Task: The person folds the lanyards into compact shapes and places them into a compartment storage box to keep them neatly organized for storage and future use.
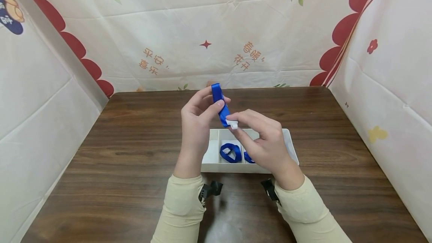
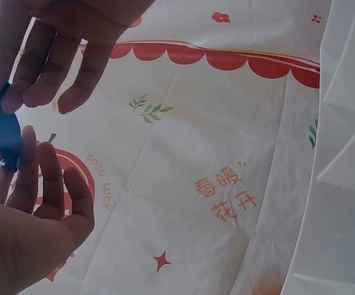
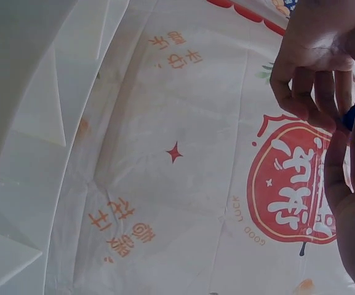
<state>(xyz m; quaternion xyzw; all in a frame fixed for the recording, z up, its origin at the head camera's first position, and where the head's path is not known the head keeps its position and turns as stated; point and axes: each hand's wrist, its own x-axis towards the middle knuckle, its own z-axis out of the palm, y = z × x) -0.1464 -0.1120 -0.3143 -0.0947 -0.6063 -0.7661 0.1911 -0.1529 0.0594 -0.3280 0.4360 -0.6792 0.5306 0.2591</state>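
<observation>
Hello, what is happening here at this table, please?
A person holds a blue strap up above a wooden table with both hands. The left hand grips its upper part, and the right hand pinches the white piece at its lower end. Under the hands stands a white divided tray, and another blue strap lies in a middle compartment. More blue shows beside it, partly hidden.

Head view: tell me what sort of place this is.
Probably a small makeshift work booth rather than a lived-in room: a dark wooden table is walled on three sides by printed plastic sheeting with creases. On it sits a white divided tray of blue straps, while both hands hold another strap.
</observation>
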